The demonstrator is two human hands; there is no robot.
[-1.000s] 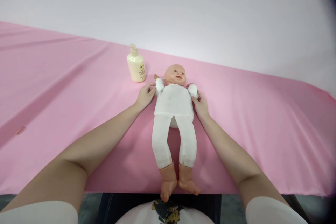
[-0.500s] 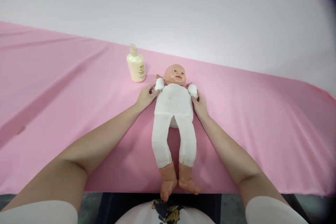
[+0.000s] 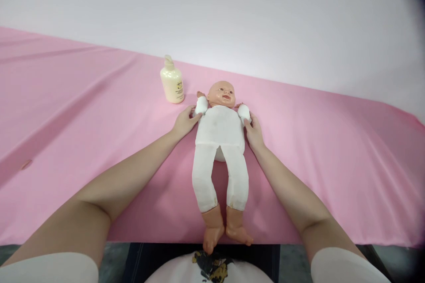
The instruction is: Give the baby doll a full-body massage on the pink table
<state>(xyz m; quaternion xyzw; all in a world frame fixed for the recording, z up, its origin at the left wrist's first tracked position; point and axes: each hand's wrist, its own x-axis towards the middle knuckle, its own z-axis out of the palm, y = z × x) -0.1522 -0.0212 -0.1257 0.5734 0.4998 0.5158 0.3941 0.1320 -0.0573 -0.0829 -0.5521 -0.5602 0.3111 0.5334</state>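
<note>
A baby doll (image 3: 219, 128) with a white cloth body lies face up, its feet toward me at the table's near edge. My left hand (image 3: 186, 121) is closed around the doll's bent arm (image 3: 201, 105) on the left side, thumb on top and the other fingers partly hidden behind it. On the other side my right hand (image 3: 254, 132) grips the doll's other arm (image 3: 244, 112) in the same way, fingers along its outer side. Both doll arms are folded up beside the head (image 3: 222, 94).
A cream pump bottle (image 3: 172, 83) stands upright to the left of the doll's head. Pink cloth (image 3: 315, 154) with some folds covers the table, and a small pinkish piece (image 3: 26, 164) lies far left. Behind the table rises a white wall (image 3: 212, 13).
The doll's arms have shifted slightly upward in my hands, the left one a bit closer to the head. Bottle and doll body stay in place.
</note>
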